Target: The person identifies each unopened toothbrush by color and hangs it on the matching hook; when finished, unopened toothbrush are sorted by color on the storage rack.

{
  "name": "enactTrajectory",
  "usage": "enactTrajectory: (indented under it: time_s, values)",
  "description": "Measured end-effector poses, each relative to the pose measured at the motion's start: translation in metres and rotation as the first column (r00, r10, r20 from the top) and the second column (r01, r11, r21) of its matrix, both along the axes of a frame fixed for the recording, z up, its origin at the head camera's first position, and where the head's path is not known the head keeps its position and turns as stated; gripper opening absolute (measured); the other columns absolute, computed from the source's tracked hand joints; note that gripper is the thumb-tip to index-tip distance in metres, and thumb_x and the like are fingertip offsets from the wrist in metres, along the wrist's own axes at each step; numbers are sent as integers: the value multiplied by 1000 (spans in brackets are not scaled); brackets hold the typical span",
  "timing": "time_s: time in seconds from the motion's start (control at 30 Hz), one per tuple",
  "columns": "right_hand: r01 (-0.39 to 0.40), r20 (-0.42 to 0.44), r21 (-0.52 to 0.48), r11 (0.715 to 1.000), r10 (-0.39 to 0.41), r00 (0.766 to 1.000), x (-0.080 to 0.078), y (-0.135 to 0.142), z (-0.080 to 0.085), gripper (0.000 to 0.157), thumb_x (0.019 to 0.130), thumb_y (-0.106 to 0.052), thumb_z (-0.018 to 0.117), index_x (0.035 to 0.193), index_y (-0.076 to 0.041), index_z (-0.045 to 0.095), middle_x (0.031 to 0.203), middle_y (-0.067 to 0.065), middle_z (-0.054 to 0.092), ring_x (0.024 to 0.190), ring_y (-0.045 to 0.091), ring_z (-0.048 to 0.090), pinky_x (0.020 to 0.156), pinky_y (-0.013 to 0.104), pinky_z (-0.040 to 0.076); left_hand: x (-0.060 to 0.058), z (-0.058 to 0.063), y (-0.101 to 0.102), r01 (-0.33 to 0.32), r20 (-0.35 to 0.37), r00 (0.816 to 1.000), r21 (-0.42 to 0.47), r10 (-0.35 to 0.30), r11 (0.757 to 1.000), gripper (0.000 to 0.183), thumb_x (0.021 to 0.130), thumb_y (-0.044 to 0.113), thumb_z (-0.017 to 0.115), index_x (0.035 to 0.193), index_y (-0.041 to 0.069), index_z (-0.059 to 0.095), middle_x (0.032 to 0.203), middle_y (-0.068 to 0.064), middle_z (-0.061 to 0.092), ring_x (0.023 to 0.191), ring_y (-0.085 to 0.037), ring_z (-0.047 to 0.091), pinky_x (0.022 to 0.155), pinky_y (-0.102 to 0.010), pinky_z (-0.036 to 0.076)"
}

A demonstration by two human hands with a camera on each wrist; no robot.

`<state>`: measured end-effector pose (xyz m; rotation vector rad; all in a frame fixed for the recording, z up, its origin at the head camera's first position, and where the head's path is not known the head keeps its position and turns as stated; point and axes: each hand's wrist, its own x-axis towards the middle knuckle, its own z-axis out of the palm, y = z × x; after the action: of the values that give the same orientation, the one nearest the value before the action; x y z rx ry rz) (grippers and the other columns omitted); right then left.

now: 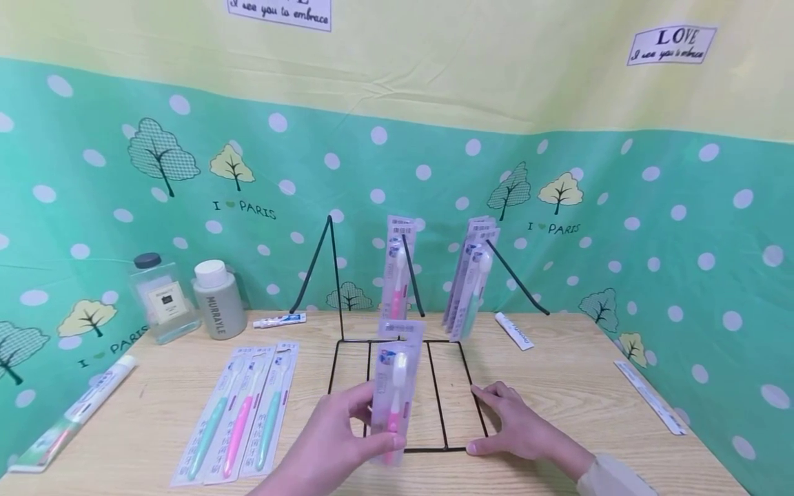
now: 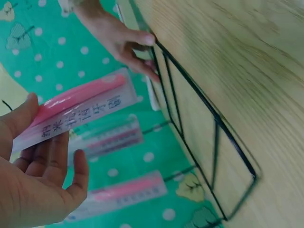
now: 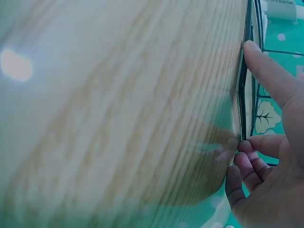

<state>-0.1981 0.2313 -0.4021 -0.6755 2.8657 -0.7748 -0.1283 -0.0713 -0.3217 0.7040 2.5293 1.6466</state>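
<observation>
My left hand (image 1: 338,434) pinches a packaged pink toothbrush (image 1: 397,386) upright, thumb in front, above a black wire rack (image 1: 437,393). In the left wrist view, the pink handle shows through the clear pack (image 2: 88,102). At the rack's right side, my right hand (image 1: 511,424) rests thumb and forefinger on the base wire; the right wrist view shows these fingertips spread along the wire (image 3: 242,90). Packaged toothbrushes hang on the middle hook (image 1: 397,269) and several on the right hook (image 1: 474,282). The left hook (image 1: 310,265) carries nothing.
Packaged toothbrushes (image 1: 238,413) lie side by side left of the rack. A toothpaste tube (image 1: 80,410), a clear bottle (image 1: 166,303) and a grey bottle (image 1: 220,306) stand or lie farther left. Small tubes (image 1: 279,321) (image 1: 514,331) and a narrow white pack (image 1: 650,397) lie around.
</observation>
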Motion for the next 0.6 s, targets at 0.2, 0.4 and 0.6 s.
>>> enactTrajectory:
  time_s: [0.2,0.4,0.6]
  values:
    - [20,10,10,1000,-20,1000,0,0,-1,97,67,-56,71,137,0,36,111,5,43,102,21,40,87,46,41,1,7,14,27,-40,999,24,-26,999,34,74,35,72,105,25,63,85,9,63,74,-10,58,64,-25,49]
    - [23,-5,10,1000,-23,1000,0,0,-3,97,66,-57,71,137,0,37,110,4,43,101,20,40,87,45,41,-3,6,21,2,18,1000,72,-4,997,34,73,32,74,103,19,63,83,7,63,75,-12,59,60,-25,50]
    - [32,-6,17,999,-32,999,1,0,-2,98,65,-57,71,137,0,36,110,3,43,100,19,39,86,44,41,-15,3,26,-69,61,996,134,61,989,35,73,32,75,102,15,65,82,3,65,75,-16,59,60,-27,52]
